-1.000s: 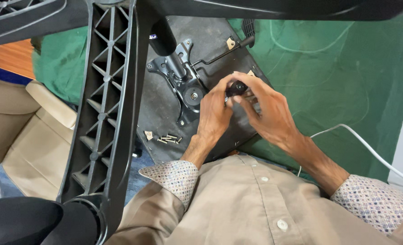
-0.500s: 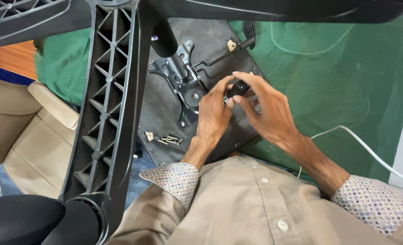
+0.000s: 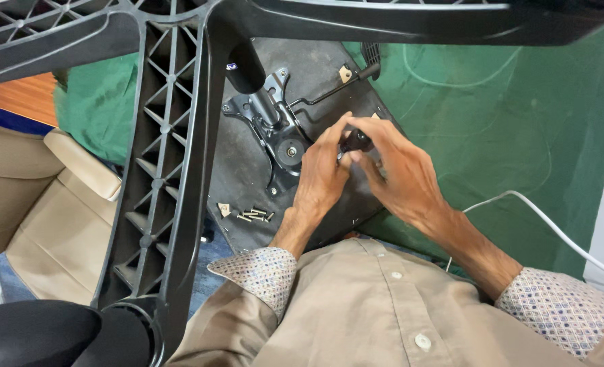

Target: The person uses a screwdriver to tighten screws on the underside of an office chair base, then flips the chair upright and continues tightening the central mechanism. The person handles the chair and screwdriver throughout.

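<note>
A tan shirt [image 3: 383, 319] fills the near edge, patterned cuffs at both wrists. Beyond them the left hand [image 3: 322, 173] and right hand [image 3: 400, 173] meet over a dark seat board [image 3: 247, 183], fingers of both closed on a small black knob [image 3: 356, 141] — short, rounded, glossy, mostly hidden. Loose screws [image 3: 253, 215] lie near the left wrist. Further off sits a black metal plate [image 3: 275, 122] with a lever [image 3: 336, 85], then green cloth [image 3: 506, 129]. A black ribbed chair leg [image 3: 166, 156] crosses overhead.

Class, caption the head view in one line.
Both hands hold a small black tool over a chair seat's metal mounting plate.
</note>
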